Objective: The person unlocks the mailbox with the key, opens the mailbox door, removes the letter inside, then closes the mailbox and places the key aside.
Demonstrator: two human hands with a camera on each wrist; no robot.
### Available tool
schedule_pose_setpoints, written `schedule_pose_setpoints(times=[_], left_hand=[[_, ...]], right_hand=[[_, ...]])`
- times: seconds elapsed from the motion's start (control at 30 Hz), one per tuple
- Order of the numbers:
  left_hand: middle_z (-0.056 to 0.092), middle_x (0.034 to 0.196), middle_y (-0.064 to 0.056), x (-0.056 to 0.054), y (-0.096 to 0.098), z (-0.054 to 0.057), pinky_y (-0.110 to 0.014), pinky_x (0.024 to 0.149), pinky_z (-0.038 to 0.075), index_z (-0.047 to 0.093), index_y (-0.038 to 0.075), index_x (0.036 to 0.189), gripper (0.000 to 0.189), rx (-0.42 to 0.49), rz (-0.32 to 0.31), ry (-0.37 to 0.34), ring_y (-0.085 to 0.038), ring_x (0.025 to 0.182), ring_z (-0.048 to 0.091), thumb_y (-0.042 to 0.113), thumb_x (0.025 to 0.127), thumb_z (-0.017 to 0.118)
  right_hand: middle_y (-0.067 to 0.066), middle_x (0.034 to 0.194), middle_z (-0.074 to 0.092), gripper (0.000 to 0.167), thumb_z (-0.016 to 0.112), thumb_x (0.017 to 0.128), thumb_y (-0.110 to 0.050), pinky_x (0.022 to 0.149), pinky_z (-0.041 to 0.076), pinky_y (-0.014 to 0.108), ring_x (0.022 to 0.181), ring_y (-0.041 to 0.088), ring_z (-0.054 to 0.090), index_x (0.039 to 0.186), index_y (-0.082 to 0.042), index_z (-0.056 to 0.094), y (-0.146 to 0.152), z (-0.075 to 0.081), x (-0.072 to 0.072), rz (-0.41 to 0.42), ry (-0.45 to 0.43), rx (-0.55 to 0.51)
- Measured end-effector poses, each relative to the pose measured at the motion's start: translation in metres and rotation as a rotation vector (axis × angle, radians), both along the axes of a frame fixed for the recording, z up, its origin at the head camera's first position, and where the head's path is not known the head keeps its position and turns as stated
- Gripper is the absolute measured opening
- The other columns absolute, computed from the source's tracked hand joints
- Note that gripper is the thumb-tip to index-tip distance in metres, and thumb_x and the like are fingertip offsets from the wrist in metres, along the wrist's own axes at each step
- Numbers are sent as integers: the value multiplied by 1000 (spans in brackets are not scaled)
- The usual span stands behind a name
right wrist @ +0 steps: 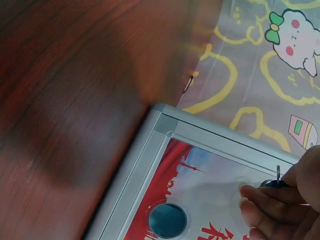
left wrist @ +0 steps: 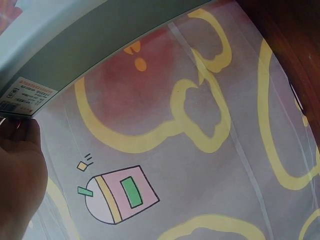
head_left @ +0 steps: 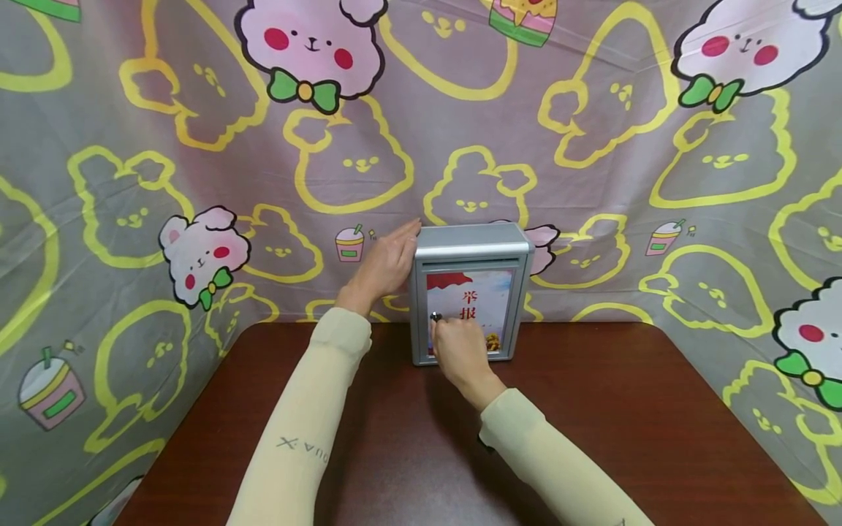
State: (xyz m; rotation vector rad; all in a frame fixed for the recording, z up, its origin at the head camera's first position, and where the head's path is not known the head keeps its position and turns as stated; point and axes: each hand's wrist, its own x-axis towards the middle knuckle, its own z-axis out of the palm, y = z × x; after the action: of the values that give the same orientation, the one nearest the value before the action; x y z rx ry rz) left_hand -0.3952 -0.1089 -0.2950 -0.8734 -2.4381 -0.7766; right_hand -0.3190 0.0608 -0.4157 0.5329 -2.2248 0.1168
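A grey metal suggestion box (head_left: 470,235) stands upright on the table, with red Chinese characters on its front poster (head_left: 487,292). My left hand (head_left: 388,263) rests against its upper left side, fingers extended along the top edge. In the left wrist view, those fingertips touch the side near a printed label (left wrist: 27,95). At the front, my right hand (head_left: 460,347) pinches a small dark-headed key (right wrist: 276,183) with a metal ring, right at the left part of the front. The fingers hide most of the key and the lock area.
The box stands near the back edge of a dark brown wooden table (head_left: 592,409). Behind and on both sides hangs a grey-pink cloth (head_left: 592,183) with yellow cartoon outlines. A round dark window (right wrist: 168,220) shows low on the box's front.
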Motion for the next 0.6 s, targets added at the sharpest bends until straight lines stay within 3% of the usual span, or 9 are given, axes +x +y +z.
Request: schedule_pose_setpoints(times=[0.6], left_hand=[[39,162,-13,0,-1,0,-31,126,22,43,-2,153,53,18,-12,-3,-24,151,34,27,112,27]], right_hand=[[9,58,62,42,66,97,-14,51,51,47,56,32,65,57,-10,54,1,0,-1,32,-65,-71]])
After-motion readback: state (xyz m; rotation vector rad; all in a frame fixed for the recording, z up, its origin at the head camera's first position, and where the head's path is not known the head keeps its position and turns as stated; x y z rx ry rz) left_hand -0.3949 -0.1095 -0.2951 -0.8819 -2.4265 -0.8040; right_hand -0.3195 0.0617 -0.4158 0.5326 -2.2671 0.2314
